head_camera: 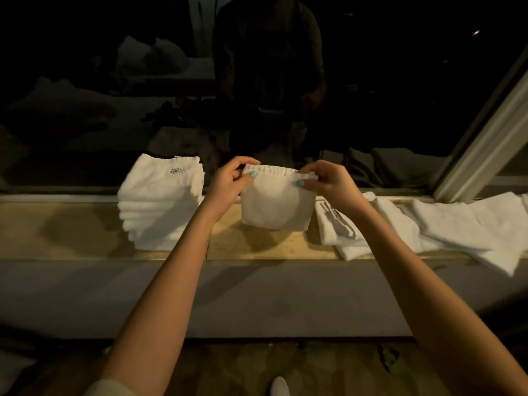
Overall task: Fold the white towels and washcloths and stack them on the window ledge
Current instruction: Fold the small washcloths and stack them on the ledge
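A folded white washcloth [275, 204] hangs in the air at the middle of the view, above the wooden window ledge [71, 224] and not touching it. Both hands hold it by its top edge. The left hand [231, 178] pinches the upper left corner, thumb in front and fingers curled behind. The right hand [325, 178] pinches the upper right corner the same way. The thumbnails carry teal polish.

At 9 o'clock from the washcloth, just beside the left wrist, a stack of folded white towels [160, 204] stands on the ledge. Its top piece shows a small grey emblem [175, 170] near the far edge.

At 3 o'clock, under the right forearm, a white cloth with grey stripes [337, 224] lies flat on the ledge. Further toward 3 o'clock, several unfolded white towels [457, 227] are spread loosely, overlapping, their near edges hanging past the ledge front.

At 12 o'clock the dark window glass [285, 67] gives a dim reflection of the person. A pale window frame [485, 147] slants at 2 o'clock.
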{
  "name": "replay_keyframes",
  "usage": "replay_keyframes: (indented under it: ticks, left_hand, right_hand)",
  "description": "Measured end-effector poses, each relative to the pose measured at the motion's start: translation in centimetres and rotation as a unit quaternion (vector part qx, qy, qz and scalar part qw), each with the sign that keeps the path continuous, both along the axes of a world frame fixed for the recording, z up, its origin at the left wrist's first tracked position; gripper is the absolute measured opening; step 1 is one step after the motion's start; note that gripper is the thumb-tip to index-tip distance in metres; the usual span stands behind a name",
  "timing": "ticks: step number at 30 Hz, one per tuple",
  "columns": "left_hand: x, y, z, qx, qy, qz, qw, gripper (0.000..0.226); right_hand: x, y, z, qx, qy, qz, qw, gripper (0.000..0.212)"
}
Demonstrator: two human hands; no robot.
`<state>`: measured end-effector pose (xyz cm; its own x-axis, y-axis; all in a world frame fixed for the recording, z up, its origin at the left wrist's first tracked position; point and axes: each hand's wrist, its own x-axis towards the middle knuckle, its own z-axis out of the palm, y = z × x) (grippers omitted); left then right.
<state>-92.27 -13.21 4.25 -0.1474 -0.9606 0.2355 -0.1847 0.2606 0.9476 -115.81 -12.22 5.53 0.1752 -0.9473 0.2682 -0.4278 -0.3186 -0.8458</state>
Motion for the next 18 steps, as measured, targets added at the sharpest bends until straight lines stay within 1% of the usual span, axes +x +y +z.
replay_keyframes:
  ticks: [2,5,8,11,15,18]
  left_hand:
    - [0.2,0.5,-0.3,0.000,-0.011,0.000,1.000,0.022]
    - [0.5,1.1,-0.2,-0.030,-0.016,0.003,0.999,0.019]
    - [0.5,1.0,0.5,-0.053,-0.025,0.017,0.998,0.017]
    - [0.3,-0.3,2.0,-0.071,-0.035,0.032,0.996,0.012]
    - [0.1,-2.8,5.1,-0.090,-0.034,0.028,0.995,0.010]
    - [-0.1,-4.9,7.7,-0.115,-0.057,0.030,0.991,0.008]
  right_hand:
    - [0.0,0.7,-0.2,0.011,0.007,-0.002,1.000,0.015]
    - [-0.1,1.4,-0.1,0.017,0.001,-0.002,1.000,0.015]
    - [0.1,1.4,0.8,-0.009,0.031,-0.016,0.999,0.016]
    - [0.5,0.4,2.7,-0.044,0.069,-0.044,0.996,0.012]
    - [0.4,-2.3,5.7,-0.075,0.077,-0.062,0.992,0.017]
    - [0.2,-4.5,8.1,-0.089,0.081,-0.081,0.989,0.021]
